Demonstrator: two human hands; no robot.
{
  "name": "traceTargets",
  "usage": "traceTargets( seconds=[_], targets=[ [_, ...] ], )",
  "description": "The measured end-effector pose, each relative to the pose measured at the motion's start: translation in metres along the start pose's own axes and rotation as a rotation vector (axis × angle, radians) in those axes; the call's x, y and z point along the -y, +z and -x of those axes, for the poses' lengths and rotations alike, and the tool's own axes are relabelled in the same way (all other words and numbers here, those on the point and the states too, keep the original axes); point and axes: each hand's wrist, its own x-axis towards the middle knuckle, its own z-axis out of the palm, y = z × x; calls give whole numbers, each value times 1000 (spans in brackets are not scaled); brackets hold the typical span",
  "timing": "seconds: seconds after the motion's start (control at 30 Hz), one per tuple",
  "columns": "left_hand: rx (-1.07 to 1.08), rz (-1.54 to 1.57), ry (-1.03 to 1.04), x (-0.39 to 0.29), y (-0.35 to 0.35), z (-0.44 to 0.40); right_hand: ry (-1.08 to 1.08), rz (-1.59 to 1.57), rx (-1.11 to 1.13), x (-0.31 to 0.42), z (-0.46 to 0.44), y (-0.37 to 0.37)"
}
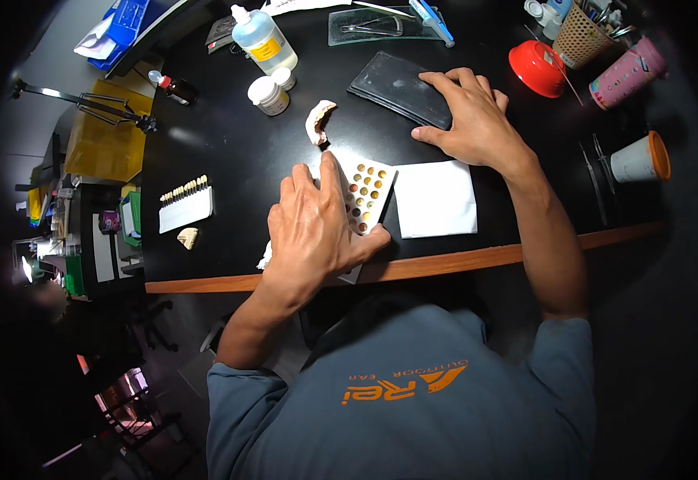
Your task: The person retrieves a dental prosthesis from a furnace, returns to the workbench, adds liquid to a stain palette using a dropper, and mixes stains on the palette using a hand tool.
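Observation:
My left hand (313, 224) spans a white palette (381, 192) with rows of small round wells in yellow and brown tones. Its thumb presses on the near right side and its fingers reach over the far end, hiding the left part. Farther right, my right hand (477, 116) grips a flat black case (393, 86) by its right end, thumb on the near side and fingers across the top. A curved dental model piece (317, 122) lies just beyond the left fingertips. Between the hands, near the table edge, rests a white paper pad (437, 200).
To the left are a tooth shade guide (185, 204) and a small cream piece (187, 237). White jars (269, 94) and a liquid bottle (263, 40) stand at the back. A red bowl (537, 68), pink tumbler (629, 74), tweezers (602, 164) and white cup (633, 162) occupy the right.

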Motion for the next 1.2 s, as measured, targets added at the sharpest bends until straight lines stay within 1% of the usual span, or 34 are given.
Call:
traceTargets(
  seconds=[0.1, 0.2, 0.3, 0.33, 0.37, 0.43, 0.53, 0.57, 0.63, 0.73, 0.87, 0.97, 1.1, 1.13, 1.2],
  targets=[
    [-18, -11, 33, 0, 1, 0, 7, 8, 16, 1, 0, -2],
    [-67, -35, 117, 9, -7, 2, 3, 12, 9, 1, 1, 0],
    [-71, -3, 273, 32, -30, -5, -1, 14, -2, 2, 2, 1],
    [-18, 75, 328, 40, -39, -9, -4, 18, -7, 1, 2, 2],
    [-78, 14, 495, 49, -44, -13, -7, 21, -12, 0, 2, 3],
    [-83, -189, 611, 51, -47, -22, 2, 16, 2, 2, 2, 2],
    [-141, -446, 912, 51, -32, -30, 7, 7, 18, 1, 1, 0],
    [-117, -601, 1005, 52, -28, -32, 6, 3, 23, 1, 1, 0],
    [-139, -656, 1196, 51, -17, -43, 9, 19, 22, 2, 0, 1],
    [-74, -684, 1306, 44, -17, -56, 8, 38, 13, 1, 0, 0],
    [-33, -686, 1345, 40, -22, -65, -5, 66, 7, 2, 1, -3],
    [-97, -648, 1422, 43, -21, -73, -28, 71, 0, -2, -1, -1],
    [-48, -579, 1419, 44, -24, -81, -37, 84, -2, -3, -1, 2],
    [-65, -548, 1431, 45, -23, -83, -43, 87, -13, -3, -1, 3],
    [-60, -568, 1394, 42, -27, -81, -44, 89, -17, -4, 0, 3]
  ],
)
